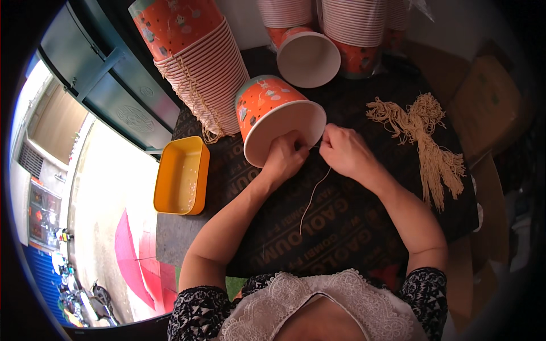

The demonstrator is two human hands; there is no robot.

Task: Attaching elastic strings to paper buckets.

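An orange paper bucket with a white inside lies tilted on the dark table, its mouth toward me. My left hand reaches into that mouth with curled fingers; what they grip, if anything, is hidden. Just outside the right side of the rim, my right hand pinches a thin beige cord. The cord's loose tail hangs below that hand onto the tabletop. A short bit of it shows between my two hands.
Left stands a tall stack of nested buckets with cords draped down it. A yellow plastic box sits at the left edge. Cord bundles lie right. Behind are an open-mouthed bucket and wrapped stacks.
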